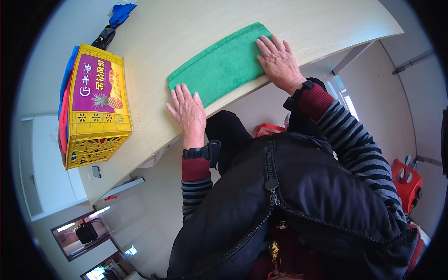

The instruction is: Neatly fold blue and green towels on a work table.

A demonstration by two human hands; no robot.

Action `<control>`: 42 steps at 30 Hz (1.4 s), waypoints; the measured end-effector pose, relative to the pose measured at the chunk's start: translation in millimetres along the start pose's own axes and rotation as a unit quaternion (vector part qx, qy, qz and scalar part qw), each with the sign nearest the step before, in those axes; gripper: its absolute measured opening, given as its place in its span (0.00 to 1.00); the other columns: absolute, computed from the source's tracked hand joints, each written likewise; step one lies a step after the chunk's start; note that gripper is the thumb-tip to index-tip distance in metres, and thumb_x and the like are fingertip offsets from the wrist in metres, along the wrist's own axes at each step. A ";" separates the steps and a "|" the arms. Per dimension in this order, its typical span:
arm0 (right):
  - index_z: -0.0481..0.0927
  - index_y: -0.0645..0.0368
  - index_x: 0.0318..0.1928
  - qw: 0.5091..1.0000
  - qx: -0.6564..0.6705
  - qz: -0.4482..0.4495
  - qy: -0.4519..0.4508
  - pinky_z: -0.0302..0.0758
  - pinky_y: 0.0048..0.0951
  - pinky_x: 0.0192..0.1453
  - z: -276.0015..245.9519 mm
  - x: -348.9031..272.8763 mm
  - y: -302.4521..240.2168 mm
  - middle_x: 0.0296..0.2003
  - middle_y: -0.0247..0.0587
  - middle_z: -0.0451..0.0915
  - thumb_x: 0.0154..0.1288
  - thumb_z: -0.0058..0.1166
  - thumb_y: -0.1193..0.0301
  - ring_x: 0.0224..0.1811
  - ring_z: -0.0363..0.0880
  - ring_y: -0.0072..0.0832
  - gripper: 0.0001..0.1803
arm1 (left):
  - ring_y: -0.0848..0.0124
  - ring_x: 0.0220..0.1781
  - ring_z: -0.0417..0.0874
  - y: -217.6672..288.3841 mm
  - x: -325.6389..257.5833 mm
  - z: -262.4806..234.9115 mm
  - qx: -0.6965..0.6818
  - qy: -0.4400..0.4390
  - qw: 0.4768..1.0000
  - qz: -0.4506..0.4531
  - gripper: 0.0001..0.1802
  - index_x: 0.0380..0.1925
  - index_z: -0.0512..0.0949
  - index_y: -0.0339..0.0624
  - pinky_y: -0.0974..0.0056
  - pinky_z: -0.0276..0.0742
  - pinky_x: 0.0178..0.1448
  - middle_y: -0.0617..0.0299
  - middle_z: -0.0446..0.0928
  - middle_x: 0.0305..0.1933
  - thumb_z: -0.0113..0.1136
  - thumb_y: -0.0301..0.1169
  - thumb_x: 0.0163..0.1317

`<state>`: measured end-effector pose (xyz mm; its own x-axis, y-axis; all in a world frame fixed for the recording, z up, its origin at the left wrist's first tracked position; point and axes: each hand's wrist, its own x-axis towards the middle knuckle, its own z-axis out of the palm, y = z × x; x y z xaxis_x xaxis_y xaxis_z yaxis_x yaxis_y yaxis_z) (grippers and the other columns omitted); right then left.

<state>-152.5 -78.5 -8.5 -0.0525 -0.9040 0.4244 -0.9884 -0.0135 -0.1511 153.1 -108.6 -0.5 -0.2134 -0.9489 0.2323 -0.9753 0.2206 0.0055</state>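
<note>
A green towel (219, 65), folded into a long rectangle, lies flat on the pale wooden table (154, 28) in front of me. At its near left corner rests my left hand (188, 109), palm down, fingers spread, fingertips on the cloth. My right hand (280, 63) lies on the towel's right end in the same way, its fingers stretched out. Neither hand grips anything. A dark band is strapped round each wrist. The cloth's underside is hidden.
On the table's left stands a yellow plastic crate (98, 140) with a purple panel and coloured cloth inside. Beside it lies a small dark phone-like object (96, 171). A blue cloth (122, 14) is at the far left. On the floor at right sits a red plastic jug (406, 184).
</note>
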 end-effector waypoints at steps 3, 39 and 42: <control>0.64 0.55 0.72 1.000 -0.015 0.010 0.012 0.52 0.52 0.80 -3.5 -3.2 15.3 0.72 0.46 0.65 0.79 0.40 0.58 0.78 0.57 0.46 0.28 | 0.54 0.83 0.51 -13.7 -4.4 0.2 0.012 0.013 1.000 -0.013 0.32 0.75 0.59 0.39 0.36 0.41 0.81 0.51 0.56 0.80 0.40 0.45 0.78; 0.64 0.56 0.72 0.999 0.048 0.006 0.018 0.54 0.51 0.79 -2.4 -13.3 -29.0 0.73 0.46 0.64 0.75 0.46 0.66 0.77 0.58 0.46 0.28 | 0.54 0.82 0.54 3.4 -11.8 2.7 -0.003 0.044 0.999 -0.014 0.30 0.73 0.59 0.36 0.39 0.44 0.81 0.51 0.58 0.79 0.43 0.38 0.75; 0.63 0.56 0.72 0.999 0.034 0.033 0.015 0.54 0.51 0.79 -5.1 -16.8 -15.7 0.73 0.46 0.64 0.75 0.46 0.65 0.77 0.58 0.46 0.28 | 0.54 0.82 0.54 -10.5 -16.1 1.3 -0.007 0.044 0.998 -0.037 0.30 0.73 0.60 0.37 0.38 0.44 0.81 0.51 0.58 0.79 0.43 0.38 0.75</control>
<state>-136.9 -60.9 -8.7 -0.1230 -0.8903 0.4384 -0.9707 0.0160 -0.2398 166.8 -95.9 -5.6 -0.1340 -0.9398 0.3144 -0.9873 0.1540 0.0397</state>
